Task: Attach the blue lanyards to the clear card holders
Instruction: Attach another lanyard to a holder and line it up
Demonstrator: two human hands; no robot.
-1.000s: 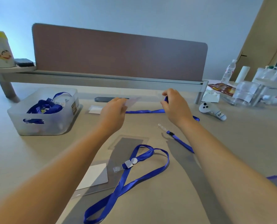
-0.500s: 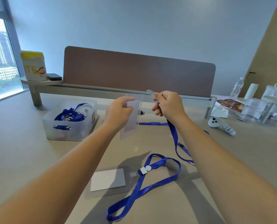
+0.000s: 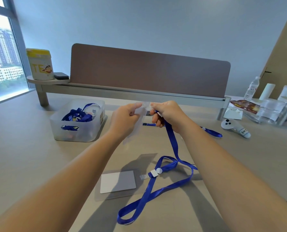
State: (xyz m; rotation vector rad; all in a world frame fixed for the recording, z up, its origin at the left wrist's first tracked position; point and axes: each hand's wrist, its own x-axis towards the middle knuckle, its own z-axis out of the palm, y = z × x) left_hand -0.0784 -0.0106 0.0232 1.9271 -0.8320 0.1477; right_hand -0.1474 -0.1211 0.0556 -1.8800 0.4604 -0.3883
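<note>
My left hand (image 3: 124, 119) pinches the top of a clear card holder (image 3: 134, 129) that hangs down above the table. My right hand (image 3: 167, 114) grips the clip end of a blue lanyard (image 3: 172, 141), holding the clear clip right against the holder's top edge. The strap drops from that hand to the table. On the table in front lies a second clear card holder (image 3: 117, 182) with a white card inside, joined to another blue lanyard (image 3: 149, 191) that loops toward me.
A translucent bin (image 3: 79, 131) with several blue lanyards stands at the left. A brown divider panel (image 3: 149, 72) runs along the back. A white controller (image 3: 235, 127), clear packets (image 3: 271, 112) and a water bottle (image 3: 252, 88) sit at the right; a yellow-lidded tub (image 3: 40, 65) on the left shelf.
Both hands lifted the holder and lanyard clip off the table and brought them together; the clip now meets the holder's top. The view has tilted upward.
</note>
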